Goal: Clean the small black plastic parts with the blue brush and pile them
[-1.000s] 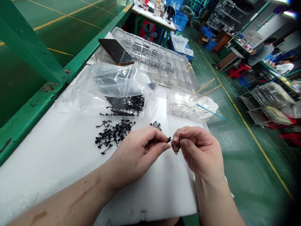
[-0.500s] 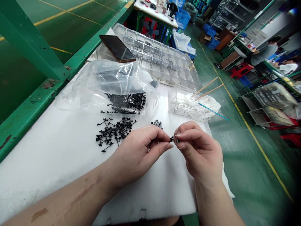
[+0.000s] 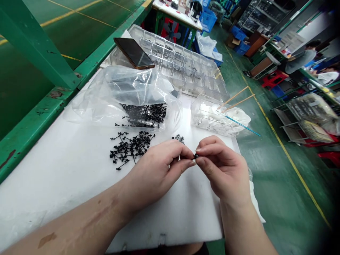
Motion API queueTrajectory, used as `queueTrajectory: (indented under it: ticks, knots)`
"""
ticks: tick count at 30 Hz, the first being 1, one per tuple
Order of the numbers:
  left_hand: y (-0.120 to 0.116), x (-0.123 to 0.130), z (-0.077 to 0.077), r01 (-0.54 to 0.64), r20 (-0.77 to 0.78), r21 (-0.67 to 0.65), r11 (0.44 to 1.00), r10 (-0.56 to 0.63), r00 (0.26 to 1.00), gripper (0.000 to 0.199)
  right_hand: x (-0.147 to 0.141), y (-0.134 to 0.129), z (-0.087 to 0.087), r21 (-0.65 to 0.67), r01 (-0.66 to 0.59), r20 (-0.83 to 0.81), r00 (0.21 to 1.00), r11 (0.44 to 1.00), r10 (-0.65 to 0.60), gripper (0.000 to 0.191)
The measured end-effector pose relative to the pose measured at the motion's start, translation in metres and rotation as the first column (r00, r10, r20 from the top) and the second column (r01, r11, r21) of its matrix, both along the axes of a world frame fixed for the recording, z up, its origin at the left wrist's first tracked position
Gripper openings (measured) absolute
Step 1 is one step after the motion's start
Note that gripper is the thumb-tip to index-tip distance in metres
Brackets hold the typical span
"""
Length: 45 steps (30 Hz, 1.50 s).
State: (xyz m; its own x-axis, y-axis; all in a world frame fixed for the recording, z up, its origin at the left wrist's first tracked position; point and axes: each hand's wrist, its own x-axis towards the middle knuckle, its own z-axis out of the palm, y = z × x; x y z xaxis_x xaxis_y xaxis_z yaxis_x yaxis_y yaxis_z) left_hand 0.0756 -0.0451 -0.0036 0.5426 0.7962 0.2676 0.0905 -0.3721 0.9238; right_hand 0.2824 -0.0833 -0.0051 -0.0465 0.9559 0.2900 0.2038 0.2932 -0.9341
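A small black part [image 3: 196, 156] is pinched between the fingertips of both hands over the white table top [image 3: 87, 170]. My left hand [image 3: 159, 170] grips it from the left with thumb and index finger. From the right, the thumb and fingers of my right hand [image 3: 225, 166] close on the same spot; finer detail is hidden. A loose pile of black stalked parts [image 3: 132, 147] lies left of the hands. Small dark and silvery rings [image 3: 178, 138] sit just behind my left hand. More black parts show in the open clear plastic bag [image 3: 106, 95].
A phone [image 3: 135, 53] rests on a clear compartment tray [image 3: 186, 85] at the back. To its right, a clear box [image 3: 198, 118] holds white material and thin sticks. A green metal frame [image 3: 90, 67] borders the left. Two people sit at benches far right.
My right fingertips have moved slightly left and closed against the black part at my left fingertips. The small ring-like piece seen at the right fingertips is no longer distinct.
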Motion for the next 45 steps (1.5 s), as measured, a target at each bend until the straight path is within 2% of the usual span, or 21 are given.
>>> queueTrajectory:
  ticks: [4, 8, 11, 13, 15, 17, 20, 24, 26, 29, 31, 33, 37, 39, 41, 43, 44, 45]
  knots:
    - [0.000, 0.000, -0.003, -0.018, 0.005, 0.070, 0.997, 0.017, 1.000, 0.015, 0.002, -0.001, 0.000, -0.033, -0.056, 0.054, 0.997, 0.998, 0.057, 0.025]
    - [-0.002, 0.000, -0.008, -0.054, -0.031, 0.097, 0.994, 0.057, 0.998, 0.017, 0.003, -0.003, -0.003, 0.067, -0.034, 0.218, 0.976, 0.997, 0.019, 0.024]
    - [-0.001, -0.001, -0.011, -0.083, -0.052, 0.098, 0.992, 0.088, 0.995, 0.011, 0.001, -0.004, -0.004, 0.135, -0.020, 0.238, 0.971, 0.991, -0.012, 0.022]
    - [0.000, -0.001, -0.009, -0.078, -0.089, 0.051, 0.996, 0.082, 0.993, 0.006, 0.000, -0.006, -0.003, 0.149, -0.019, 0.186, 0.982, 0.989, -0.010, 0.020]
    - [0.002, -0.001, -0.005, -0.043, -0.126, -0.021, 0.999, 0.040, 0.991, 0.009, -0.001, -0.007, -0.003, 0.147, -0.023, 0.124, 0.992, 0.989, 0.005, 0.017]
    - [0.004, -0.001, 0.000, -0.007, -0.125, -0.096, 0.995, -0.005, 0.992, 0.003, -0.001, -0.007, -0.002, 0.144, -0.026, 0.075, 0.997, 0.989, 0.015, 0.016]
    - [0.006, -0.001, 0.006, 0.017, -0.050, -0.215, 0.977, -0.028, 0.998, 0.008, -0.001, -0.006, -0.001, 0.142, -0.017, 0.023, 1.000, 0.990, 0.014, 0.015]
    - [0.008, -0.004, 0.005, 0.044, 0.078, -0.374, 0.926, -0.016, 0.997, 0.006, 0.000, -0.004, -0.004, 0.149, 0.000, -0.009, 1.000, 0.989, 0.002, 0.014]
    - [0.009, -0.005, 0.004, 0.059, 0.144, -0.442, 0.895, 0.006, 0.990, 0.007, 0.000, -0.002, -0.005, 0.121, -0.019, 0.029, 0.999, 0.993, 0.016, 0.013]
    - [0.011, -0.006, 0.002, 0.093, 0.219, -0.544, 0.834, 0.035, 0.975, 0.012, -0.004, 0.000, -0.006, 0.072, -0.095, 0.174, 0.981, 0.993, 0.081, 0.014]
    - [0.011, -0.006, 0.002, 0.146, 0.256, -0.600, 0.787, 0.016, 0.966, 0.018, -0.008, 0.002, -0.006, 0.070, -0.158, 0.274, 0.953, 0.985, 0.133, 0.013]
    - [0.011, -0.006, 0.003, 0.175, 0.263, -0.622, 0.763, -0.007, 0.965, 0.021, -0.011, 0.004, -0.005, 0.090, -0.197, 0.330, 0.931, 0.976, 0.158, 0.012]
    - [0.012, -0.008, 0.006, 0.122, 0.178, -0.581, 0.805, -0.020, 0.984, 0.022, -0.008, 0.006, -0.004, 0.102, -0.202, 0.354, 0.923, 0.974, 0.154, 0.010]
    - [0.012, -0.009, 0.005, 0.087, 0.101, -0.536, 0.840, -0.039, 0.994, 0.022, -0.002, 0.005, -0.004, 0.089, -0.187, 0.335, 0.931, 0.978, 0.148, 0.017]
    - [0.011, -0.010, 0.005, 0.042, 0.000, -0.495, 0.868, -0.048, 0.999, 0.022, 0.006, 0.003, -0.005, 0.118, -0.105, 0.281, 0.957, 0.988, 0.068, 0.020]
    - [0.010, -0.011, 0.004, -0.004, -0.089, -0.469, 0.883, -0.042, 0.995, 0.023, 0.016, 0.004, -0.006, 0.214, 0.147, 0.158, 0.970, 0.966, -0.183, 0.016]
    - [0.010, -0.011, 0.004, -0.019, -0.118, -0.464, 0.886, -0.041, 0.992, 0.023, 0.023, 0.006, -0.007, 0.273, 0.329, 0.062, 0.932, 0.904, -0.357, 0.014]
    - [0.010, -0.011, 0.004, -0.026, -0.141, -0.461, 0.887, -0.044, 0.989, 0.025, 0.031, 0.008, -0.007, 0.319, 0.511, -0.053, 0.850, 0.798, -0.523, 0.014]
